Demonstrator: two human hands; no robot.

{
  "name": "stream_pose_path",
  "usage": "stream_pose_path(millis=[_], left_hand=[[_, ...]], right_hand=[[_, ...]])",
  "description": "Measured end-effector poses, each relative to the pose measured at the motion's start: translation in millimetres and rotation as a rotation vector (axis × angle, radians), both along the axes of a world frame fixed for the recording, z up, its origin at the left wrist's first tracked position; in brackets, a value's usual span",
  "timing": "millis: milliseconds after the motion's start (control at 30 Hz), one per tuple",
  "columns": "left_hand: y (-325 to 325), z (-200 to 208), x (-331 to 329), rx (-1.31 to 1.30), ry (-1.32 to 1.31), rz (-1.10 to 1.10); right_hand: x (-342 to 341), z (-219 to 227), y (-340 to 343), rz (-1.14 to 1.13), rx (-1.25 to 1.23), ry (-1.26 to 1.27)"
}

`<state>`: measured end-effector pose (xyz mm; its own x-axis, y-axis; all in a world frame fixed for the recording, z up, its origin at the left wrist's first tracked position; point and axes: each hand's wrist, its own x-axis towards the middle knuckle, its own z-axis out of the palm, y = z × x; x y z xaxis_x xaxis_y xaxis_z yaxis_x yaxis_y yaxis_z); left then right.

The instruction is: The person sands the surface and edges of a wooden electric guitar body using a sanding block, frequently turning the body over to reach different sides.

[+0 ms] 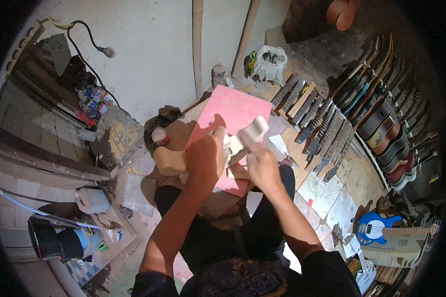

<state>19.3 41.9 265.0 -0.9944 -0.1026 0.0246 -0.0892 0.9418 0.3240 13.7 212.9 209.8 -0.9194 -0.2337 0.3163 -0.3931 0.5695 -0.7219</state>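
Above a pink board (pixel 235 106), my left hand (pixel 212 146) is closed round the near-left end of a pale, curved wooden piece shaped like a small guitar body (pixel 255 129). My right hand (pixel 263 167) is at its near side, fingers curled, the forefinger reaching to the wood and slightly blurred. Whatever the right fingers may hold is hidden. Left of my left wrist sits another small body-shaped wooden block (pixel 169 162), tan and rounded, partly behind my forearm. A pale wood strip (pixel 239 172) shows on the board between my hands.
A red-rimmed cup (pixel 159 135) stands left of the board. Dark ridged guitar necks (pixel 314 121) lie in rows on the floor at right, before a rack of small guitars (pixel 381 133). A blue bass (pixel 376 227) lies lower right; a plastic jug (pixel 92 200) stands at left.
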Motion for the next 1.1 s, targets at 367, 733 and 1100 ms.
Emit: stream_pose_path(millis=[367, 733, 1100], left_hand=[[-2, -5, -1, 0.008, 0.003, -0.032], [-5, -5, -6, -0.050, 0.042, -0.024], [-13, -9, -8, -0.058, 0.094, -0.028]], right_hand=[[-6, -6, 8, -0.084, 0.022, 0.165], [-2, -23, 0, 0.178, -0.165, -0.119], [-24, -16, 17, 0.204, 0.003, 0.121]])
